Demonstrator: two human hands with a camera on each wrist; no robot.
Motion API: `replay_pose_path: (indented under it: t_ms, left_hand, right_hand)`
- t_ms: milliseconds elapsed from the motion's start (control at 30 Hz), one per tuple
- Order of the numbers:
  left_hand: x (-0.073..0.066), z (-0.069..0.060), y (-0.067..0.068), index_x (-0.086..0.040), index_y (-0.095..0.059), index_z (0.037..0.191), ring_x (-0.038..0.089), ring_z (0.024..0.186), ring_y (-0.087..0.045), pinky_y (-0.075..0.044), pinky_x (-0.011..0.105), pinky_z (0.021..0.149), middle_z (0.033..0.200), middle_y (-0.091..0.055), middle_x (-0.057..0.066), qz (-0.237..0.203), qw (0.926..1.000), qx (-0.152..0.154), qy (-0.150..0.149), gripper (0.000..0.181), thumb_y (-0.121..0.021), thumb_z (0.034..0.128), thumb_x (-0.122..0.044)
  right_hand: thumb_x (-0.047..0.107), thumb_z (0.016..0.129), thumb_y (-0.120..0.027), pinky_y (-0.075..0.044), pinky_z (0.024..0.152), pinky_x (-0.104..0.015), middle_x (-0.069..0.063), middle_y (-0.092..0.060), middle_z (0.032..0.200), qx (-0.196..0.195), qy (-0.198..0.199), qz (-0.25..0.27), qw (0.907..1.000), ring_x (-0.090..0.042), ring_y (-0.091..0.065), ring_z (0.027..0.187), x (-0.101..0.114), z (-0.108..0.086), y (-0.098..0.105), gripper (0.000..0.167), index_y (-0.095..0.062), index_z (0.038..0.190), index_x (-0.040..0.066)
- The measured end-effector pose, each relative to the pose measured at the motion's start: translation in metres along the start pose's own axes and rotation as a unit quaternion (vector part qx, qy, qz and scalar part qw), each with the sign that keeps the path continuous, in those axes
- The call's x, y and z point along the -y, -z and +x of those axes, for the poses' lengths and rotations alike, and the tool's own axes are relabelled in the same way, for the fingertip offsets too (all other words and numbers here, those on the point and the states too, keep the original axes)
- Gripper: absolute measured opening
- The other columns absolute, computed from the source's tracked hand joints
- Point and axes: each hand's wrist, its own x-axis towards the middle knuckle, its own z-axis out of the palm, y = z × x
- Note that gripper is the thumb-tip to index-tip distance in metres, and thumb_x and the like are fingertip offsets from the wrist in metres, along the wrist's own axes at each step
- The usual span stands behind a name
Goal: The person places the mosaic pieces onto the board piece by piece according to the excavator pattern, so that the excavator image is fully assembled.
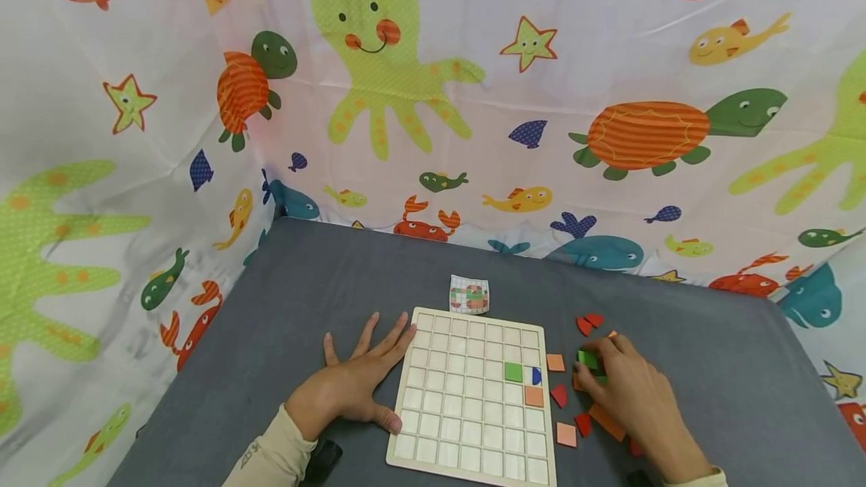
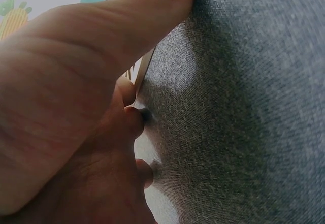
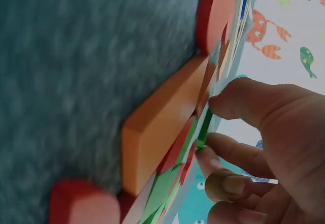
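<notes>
A pale wooden grid board (image 1: 449, 427) lies on the table in the head view. Three tiles sit near its right side: a green square (image 1: 513, 372), a blue-and-white tile (image 1: 537, 376) and an orange square (image 1: 534, 396). My left hand (image 1: 358, 382) is spread out beside the board, its thumb and fingertips touching the left edge. To the right of the board, my right hand (image 1: 632, 400) pinches a green tile (image 3: 204, 127) between thumb and fingertips, above a pile of loose pieces. In the right wrist view an orange block (image 3: 162, 127) lies close by that hand.
Loose orange squares (image 1: 555, 362) and red pieces (image 1: 558, 396) lie between board and right hand. More red pieces (image 1: 588, 322) lie farther back. A small pattern card (image 1: 469, 294) touches the board's far edge. A printed curtain (image 1: 419, 194) borders the grey table (image 1: 325, 269).
</notes>
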Motion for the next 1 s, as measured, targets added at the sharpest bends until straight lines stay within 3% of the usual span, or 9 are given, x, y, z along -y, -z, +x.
replay_pose_path:
  t_ms: [167,333,700,800,1000]
  left_hand:
    - [-0.001,0.000,0.002,-0.036,-0.005,0.172,0.035,0.163,0.018,0.017,0.092,0.103,0.179,0.008,-0.011,0.004,1.0000,0.000,0.000,0.137,-0.091,0.0681,-0.061]
    - [-0.002,-0.001,0.002,-0.036,-0.006,0.172,0.035,0.164,0.018,0.017,0.092,0.104,0.179,0.007,-0.012,0.005,1.0000,0.000,0.003,0.137,-0.091,0.0678,-0.060]
    - [-0.002,-0.001,0.003,-0.036,-0.006,0.172,0.035,0.164,0.018,0.016,0.092,0.103,0.179,0.008,-0.012,0.006,1.0000,-0.003,0.003,0.137,-0.091,0.0679,-0.060]
    - [-0.002,-0.001,0.003,-0.036,-0.007,0.172,0.035,0.164,0.018,0.016,0.092,0.103,0.179,0.007,-0.012,0.006,1.0000,-0.003,0.002,0.136,-0.091,0.0679,-0.060]
    - [-0.002,0.000,0.001,-0.036,-0.006,0.172,0.035,0.164,0.017,0.016,0.092,0.104,0.179,0.007,-0.013,0.009,1.0000,0.000,0.004,0.137,-0.091,0.0675,-0.061]
  right_hand:
    - [0.029,0.092,-0.081,-0.042,0.047,-0.033,-0.011,-0.061,0.107,-0.014,0.006,0.019,0.9997,-0.015,-0.049,0.059,0.017,-0.004,0.003,0.038,-0.071,0.122,0.008]
    - [0.030,0.091,-0.084,-0.043,0.049,-0.028,-0.004,-0.064,0.111,-0.040,0.025,0.029,0.9985,-0.007,-0.048,0.064,0.037,-0.012,0.002,0.032,-0.070,0.116,0.014]
    - [0.033,0.088,-0.089,-0.033,0.044,-0.019,0.005,-0.060,0.101,-0.050,0.100,0.045,0.9927,0.004,-0.035,0.056,0.077,-0.029,-0.007,0.028,-0.067,0.103,0.024]
    - [0.031,0.087,-0.090,-0.031,0.041,-0.019,0.006,-0.059,0.101,-0.047,0.110,0.041,0.9919,0.004,-0.033,0.053,0.083,-0.032,-0.010,0.027,-0.066,0.099,0.024]
    - [0.034,0.089,-0.087,-0.034,0.045,-0.021,0.009,-0.057,0.097,-0.003,0.092,0.040,0.9949,0.002,-0.035,0.055,0.090,-0.035,-0.016,0.024,-0.066,0.098,0.028]
